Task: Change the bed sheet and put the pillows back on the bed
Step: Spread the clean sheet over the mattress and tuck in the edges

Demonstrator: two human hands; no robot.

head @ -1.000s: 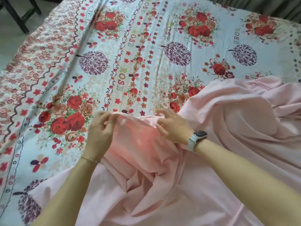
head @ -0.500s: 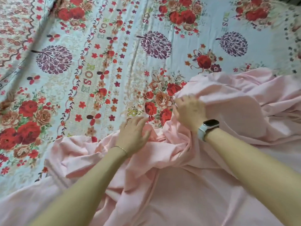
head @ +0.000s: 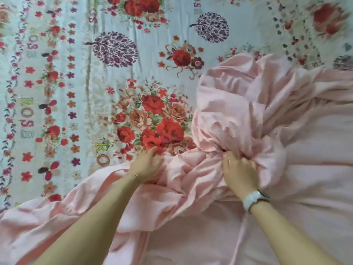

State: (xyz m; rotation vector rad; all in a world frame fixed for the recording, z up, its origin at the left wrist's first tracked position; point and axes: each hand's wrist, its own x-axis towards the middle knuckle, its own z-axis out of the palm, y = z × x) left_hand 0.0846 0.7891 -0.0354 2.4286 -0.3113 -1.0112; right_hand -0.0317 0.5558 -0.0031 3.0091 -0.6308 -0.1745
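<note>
A plain pink sheet [head: 248, 115] lies bunched and wrinkled over the near and right part of the bed. Under it spreads a pale blue floral sheet [head: 80, 77] printed with red roses, purple trees and the word ROSE. My left hand [head: 146, 164] rests on the pink sheet's bunched edge where it meets the floral print, fingers curled into the folds. My right hand [head: 238, 169], with a white watch on its wrist, grips a gathered knot of pink cloth to the right. No pillows are in view.
The floral sheet covers the whole far and left side of the bed. The pink sheet's loose folds run along the near edge from left to right. Neither a bed edge nor the floor shows.
The view has shifted right and closer to the bed. Both hands have moved rightward along the pink sheet's bunched edge, and the cloth is gathered more tightly under my right hand.
</note>
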